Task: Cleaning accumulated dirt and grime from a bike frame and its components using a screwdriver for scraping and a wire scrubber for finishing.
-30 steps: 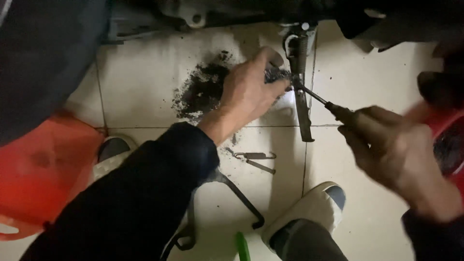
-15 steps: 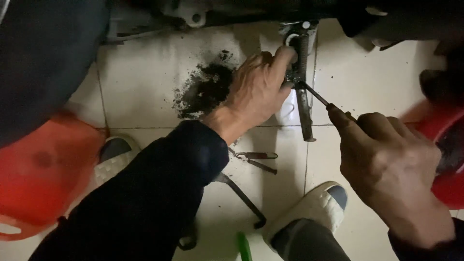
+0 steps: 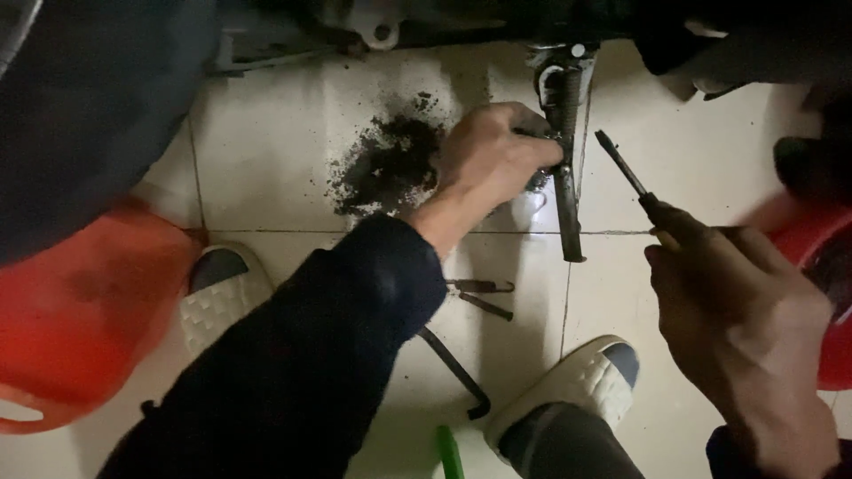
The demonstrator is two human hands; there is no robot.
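The left hand (image 3: 493,155) is closing its fingers around the upper part of a dark, greasy metal stand bar (image 3: 566,168) that hangs from the machine's underside down to the pale tiled floor (image 3: 266,151). The grip looks firm, though the fingertips are hidden behind the bar. The right hand (image 3: 741,333) is wrapping fully around the handle of a black-shafted screwdriver (image 3: 626,173), holding it clear of the bar, tip pointing up-left and just beside the bar's top fitting.

Judgement: the work in hand is on the bar's upper pivot or spring (too dark to tell which), with the bar being steadied and the tool off the work. The next move would call for setting the tip accurately into that fitting while the left hand is keeping the bar from swinging.

A patch of black grime (image 3: 386,160) is lying beside the left hand. Small metal pliers (image 3: 479,295) and a bent black rod (image 3: 457,372) are lying on the tiles below the forearm, between two quilted white slippers (image 3: 568,390).
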